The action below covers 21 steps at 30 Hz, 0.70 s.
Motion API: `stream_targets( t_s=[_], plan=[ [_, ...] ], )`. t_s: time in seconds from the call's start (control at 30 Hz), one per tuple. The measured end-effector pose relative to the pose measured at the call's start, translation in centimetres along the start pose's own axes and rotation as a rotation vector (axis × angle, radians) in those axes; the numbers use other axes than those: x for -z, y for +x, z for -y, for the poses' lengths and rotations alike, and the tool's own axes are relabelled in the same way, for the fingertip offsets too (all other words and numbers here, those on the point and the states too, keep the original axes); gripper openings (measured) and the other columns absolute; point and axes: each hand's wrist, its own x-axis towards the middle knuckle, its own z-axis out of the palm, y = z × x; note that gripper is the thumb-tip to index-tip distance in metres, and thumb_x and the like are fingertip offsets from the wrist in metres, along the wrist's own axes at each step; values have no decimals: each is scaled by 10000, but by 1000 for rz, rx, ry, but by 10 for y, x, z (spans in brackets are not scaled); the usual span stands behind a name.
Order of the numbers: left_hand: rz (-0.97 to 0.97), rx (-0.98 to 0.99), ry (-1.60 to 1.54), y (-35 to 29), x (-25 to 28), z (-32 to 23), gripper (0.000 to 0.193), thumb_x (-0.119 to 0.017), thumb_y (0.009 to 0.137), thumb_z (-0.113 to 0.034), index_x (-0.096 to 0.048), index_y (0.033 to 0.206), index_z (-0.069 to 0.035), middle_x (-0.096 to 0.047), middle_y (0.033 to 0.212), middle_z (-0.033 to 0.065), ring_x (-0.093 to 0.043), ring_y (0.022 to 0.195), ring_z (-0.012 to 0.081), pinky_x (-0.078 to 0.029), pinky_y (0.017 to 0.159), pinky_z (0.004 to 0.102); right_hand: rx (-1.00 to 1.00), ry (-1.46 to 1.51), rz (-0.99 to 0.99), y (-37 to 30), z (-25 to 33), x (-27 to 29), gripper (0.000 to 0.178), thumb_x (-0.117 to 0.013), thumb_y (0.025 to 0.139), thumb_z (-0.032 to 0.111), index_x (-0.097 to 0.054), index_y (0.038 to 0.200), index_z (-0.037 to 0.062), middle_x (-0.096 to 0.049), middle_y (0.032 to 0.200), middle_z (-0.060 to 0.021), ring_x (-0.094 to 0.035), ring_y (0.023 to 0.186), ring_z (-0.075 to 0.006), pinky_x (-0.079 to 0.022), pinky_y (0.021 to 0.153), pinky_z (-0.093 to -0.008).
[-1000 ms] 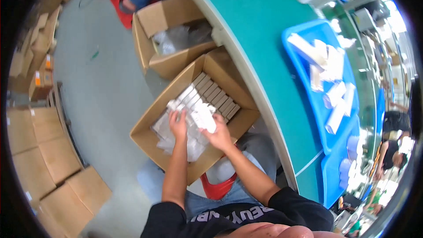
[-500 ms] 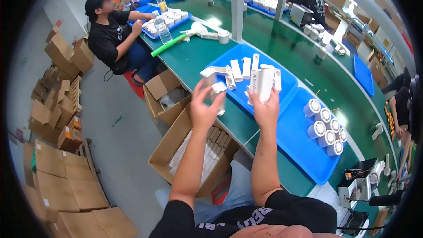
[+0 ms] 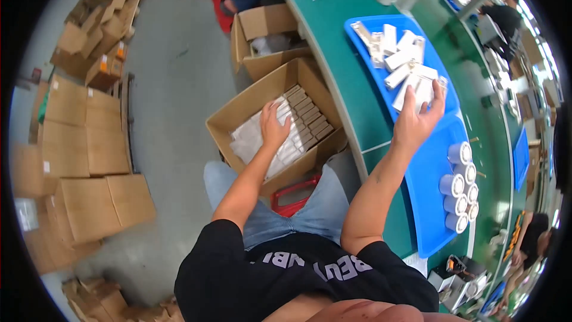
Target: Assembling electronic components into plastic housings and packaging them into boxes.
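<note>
My left hand is down in an open cardboard box beside my knees. Its fingers lie over a packed row of white pieces, next to pale narrow cartons standing in rows; no lifted piece shows in it. Over a blue tray on the table, my right hand has its thumb and fingers apart around white oblong parts. The parts lie loosely piled in the tray, and the fingertips touch or nearly touch them.
A second blue tray holds several white round parts. Another open carton stands beyond the box, against the green table. Stacked cartons line the left side. A red stool is under me.
My left hand has dropped from above the table into the box, and its white part is out of sight. My right hand has lowered its white parts into the tray. The view has tilted down.
</note>
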Motion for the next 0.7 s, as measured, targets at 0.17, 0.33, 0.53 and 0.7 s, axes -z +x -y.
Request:
stream_targets(
  t_s=[0.17,0.33,0.53,0.7],
  plan=[
    [940,440,955,-124,20,161,920,-803,653,-430,-411,1422,-111,-290,1510,197,-308,1368,377,-285,1096,492,45,424,583,-107,12,-51,301,-651,763,-17,-604,1058,25,-588,1148,-164,-569,1088,-310,-436,971,-405],
    [1389,484,685,-129,-20,178,547,-682,768,-355,-617,1247,-99,-555,1331,152,-496,1262,293,-362,1026,497,37,288,1128,-206,-30,-65,334,-678,774,26,-608,1100,20,-609,1054,-135,-606,931,-245,-489,827,-322],
    [669,772,-531,-94,-7,94,296,-582,871,-225,-637,1081,-24,-669,1038,116,-647,953,268,-478,879,371,-14,-90,1257,-252,-113,-49,637,-737,732,142,-464,1299,48,-462,1301,-195,-506,1160,-344,-445,959,-401],
    [581,813,-1246,-68,74,-15,370,-616,892,-195,-537,1202,-9,-626,1078,92,-618,994,197,-488,896,360,-15,113,1224,-251,-146,-46,406,-671,747,17,-554,1136,11,-575,1169,-177,-575,1085,-297,-459,928,-353]
  ],
)
